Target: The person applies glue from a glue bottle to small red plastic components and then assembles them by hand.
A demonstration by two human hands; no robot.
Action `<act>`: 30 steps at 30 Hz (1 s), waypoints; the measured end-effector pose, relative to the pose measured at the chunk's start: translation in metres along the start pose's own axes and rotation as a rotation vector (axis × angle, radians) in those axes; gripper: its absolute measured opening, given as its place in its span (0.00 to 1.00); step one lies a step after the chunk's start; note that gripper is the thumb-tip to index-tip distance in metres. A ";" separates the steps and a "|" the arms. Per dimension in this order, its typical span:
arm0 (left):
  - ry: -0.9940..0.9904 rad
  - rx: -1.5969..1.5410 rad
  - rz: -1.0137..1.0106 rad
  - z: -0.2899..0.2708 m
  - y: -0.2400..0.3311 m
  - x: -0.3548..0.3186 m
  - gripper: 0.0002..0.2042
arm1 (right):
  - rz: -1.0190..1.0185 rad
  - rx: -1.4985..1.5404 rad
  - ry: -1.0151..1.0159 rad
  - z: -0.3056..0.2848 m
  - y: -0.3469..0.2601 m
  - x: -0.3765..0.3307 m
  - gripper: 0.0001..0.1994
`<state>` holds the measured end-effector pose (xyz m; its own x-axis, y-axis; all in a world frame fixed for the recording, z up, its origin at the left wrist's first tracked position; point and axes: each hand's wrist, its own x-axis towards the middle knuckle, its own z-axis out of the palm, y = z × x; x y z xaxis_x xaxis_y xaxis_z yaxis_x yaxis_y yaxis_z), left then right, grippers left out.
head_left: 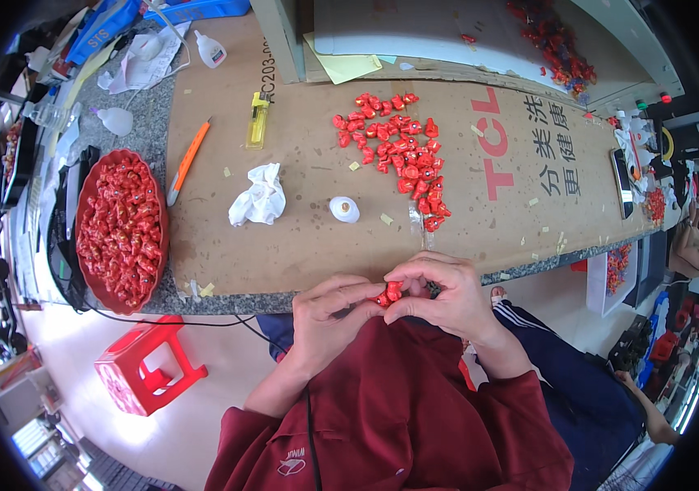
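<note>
At table (pixel 239 305): left hand (pixel 326 317), right hand (pixel 454 301) pinched on red piece (pixel 393 291).

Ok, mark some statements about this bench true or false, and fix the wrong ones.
1. The left hand and right hand touch a small red piece. True.
2. The orange cutter lies between the red tray and crumpled white tissue. True.
3. The red tray is empty. False: it holds many red pieces.
4. The orange cutter is in the right hand. False: it lies on the cardboard.
</note>
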<state>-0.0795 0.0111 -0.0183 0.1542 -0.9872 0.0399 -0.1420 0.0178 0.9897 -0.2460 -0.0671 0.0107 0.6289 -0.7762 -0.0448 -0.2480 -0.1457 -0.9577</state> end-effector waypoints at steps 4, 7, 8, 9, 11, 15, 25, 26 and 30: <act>0.035 0.076 0.010 0.001 0.000 -0.002 0.12 | -0.009 0.010 -0.011 0.002 0.005 -0.005 0.18; 0.064 0.098 0.015 0.003 -0.001 -0.003 0.12 | -0.003 0.055 0.022 0.006 0.004 -0.009 0.16; 0.064 0.098 0.014 0.002 0.000 -0.003 0.12 | -0.005 0.099 0.065 0.008 0.003 -0.010 0.15; 0.055 0.114 0.033 0.002 0.001 -0.002 0.12 | -0.004 0.100 0.065 0.008 0.003 -0.010 0.15; 0.047 0.130 0.051 0.002 0.000 -0.002 0.12 | 0.133 0.156 0.026 0.008 0.003 -0.012 0.12; 0.054 0.153 0.127 0.002 -0.003 -0.001 0.13 | 0.036 0.168 0.106 0.016 0.010 -0.013 0.11; 0.058 0.227 0.209 0.000 -0.003 0.000 0.13 | 0.023 0.234 0.236 0.032 0.020 -0.018 0.11; 0.055 0.229 0.210 -0.001 -0.003 0.000 0.13 | 0.020 0.240 0.237 0.033 0.020 -0.017 0.11; 0.060 0.248 0.227 -0.002 -0.005 0.000 0.12 | 0.005 0.258 0.238 0.036 0.024 -0.018 0.11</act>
<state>-0.0771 0.0113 -0.0226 0.1478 -0.9514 0.2703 -0.4113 0.1894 0.8916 -0.2363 -0.0346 -0.0216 0.4308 -0.9024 -0.0114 -0.0374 -0.0052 -0.9993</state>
